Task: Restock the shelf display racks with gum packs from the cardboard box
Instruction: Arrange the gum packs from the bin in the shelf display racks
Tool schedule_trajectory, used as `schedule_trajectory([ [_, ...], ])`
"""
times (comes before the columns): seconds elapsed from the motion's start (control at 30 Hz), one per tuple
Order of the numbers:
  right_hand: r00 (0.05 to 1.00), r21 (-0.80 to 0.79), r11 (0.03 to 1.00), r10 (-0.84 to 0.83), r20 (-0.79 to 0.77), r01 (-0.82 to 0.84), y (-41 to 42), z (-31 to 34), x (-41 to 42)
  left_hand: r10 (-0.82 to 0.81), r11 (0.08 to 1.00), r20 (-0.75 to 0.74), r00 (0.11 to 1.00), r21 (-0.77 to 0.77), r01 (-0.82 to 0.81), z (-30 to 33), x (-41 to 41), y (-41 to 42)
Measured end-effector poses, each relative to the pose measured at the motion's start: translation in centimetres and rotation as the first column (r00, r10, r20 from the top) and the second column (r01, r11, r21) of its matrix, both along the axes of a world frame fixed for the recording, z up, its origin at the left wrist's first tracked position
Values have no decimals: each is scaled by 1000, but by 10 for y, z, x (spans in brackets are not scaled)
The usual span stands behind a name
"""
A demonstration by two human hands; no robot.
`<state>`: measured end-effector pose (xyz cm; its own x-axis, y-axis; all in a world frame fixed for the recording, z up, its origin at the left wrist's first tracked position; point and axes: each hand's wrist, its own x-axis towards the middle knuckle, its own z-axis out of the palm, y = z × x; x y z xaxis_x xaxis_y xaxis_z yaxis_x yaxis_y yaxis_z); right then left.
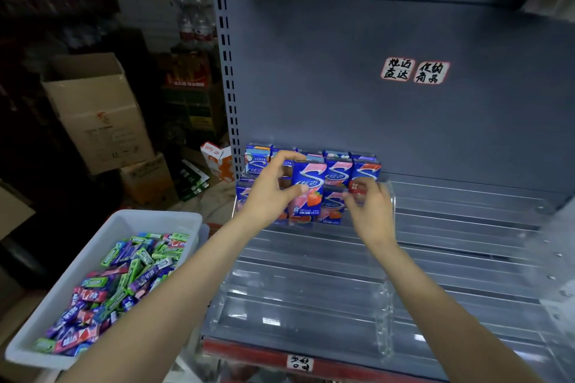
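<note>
A clear stepped display rack (pixel 311 286) sits on the grey shelf. Several blue gum packs (pixel 339 171) stand upright in its two upper rows at the left. My left hand (pixel 273 188) grips a blue strawberry gum pack (pixel 306 190), thumb and fingers round its left side, holding it upright in front of those rows. My right hand (pixel 370 205) pinches a red-marked blue pack (pixel 357 186) at the right end of the lower filled row. The rack's lower steps hold nothing.
A white plastic bin (pixel 130 221) with several loose gum packs (pixel 124 283) in green, purple and red stands at the lower left. Cardboard boxes (pixel 96 112) are stacked behind it. Two handwritten labels (pixel 415 70) stick to the shelf's back panel. The shelf's red front edge (pixel 249 351) is near me.
</note>
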<state>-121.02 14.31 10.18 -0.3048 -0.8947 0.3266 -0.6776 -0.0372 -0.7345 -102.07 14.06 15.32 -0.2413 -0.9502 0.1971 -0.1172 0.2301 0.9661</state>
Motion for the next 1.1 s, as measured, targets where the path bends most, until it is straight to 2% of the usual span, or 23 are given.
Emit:
schedule_trajectory([
  [0.1, 961, -105, 977, 202, 187, -185, 5, 21, -1, -49, 999, -4, 999, -18, 48, 0, -14, 2],
  [0.2, 819, -162, 916, 401, 411, -367, 11, 36, -3, -72, 997, -32, 997, -24, 71, 1, -26, 2],
  [0.27, 771, -176, 889, 456, 446, -424, 15, 42, -7, -86, 996, -35, 996, -19, 86, 1, -30, 2],
  [0.37, 771, -164, 851, 522, 365, -499, 18, 46, -9, -124, 992, -13, 992, -14, 124, -2, -35, 0],
  [0.43, 773, -167, 862, 504, 385, -478, 18, 46, -9, -120, 992, 16, 993, -26, 121, -4, -39, -1],
  [0.5, 799, -170, 901, 433, 416, -400, 16, 44, -11, -56, 991, 145, 988, -115, 73, -3, -37, -2],
  [0.53, 827, -164, 922, 388, 406, -351, 14, 42, -13, 3, 982, 274, 962, -183, 49, -3, -33, -4],
  [0.57, 851, -157, 937, 350, 393, -313, 12, 39, -16, 79, 963, 431, 899, -266, 43, -3, -28, -6],
  [0.63, 891, -130, 954, 298, 343, -269, 10, 31, -21, 224, 919, 701, 677, -383, 92, -8, -16, -11],
  [0.7, 926, -97, 964, 263, 269, -246, 9, 21, -23, 287, 909, 827, 484, -394, 135, -17, -9, -15],
  [0.77, 943, -71, 967, 254, 217, -245, 9, 11, -21, 288, 915, 865, 411, -375, 147, -27, -7, -15],
  [1.0, 981, -62, 979, 193, -11, -193, 7, -14, -6, 286, 924, 859, 424, -365, 114, -34, -9, -17],
  [1.1, 988, -77, 985, 157, 0, -156, 11, -19, 4, 284, 927, 851, 441, -361, 99, -32, -11, -17],
])
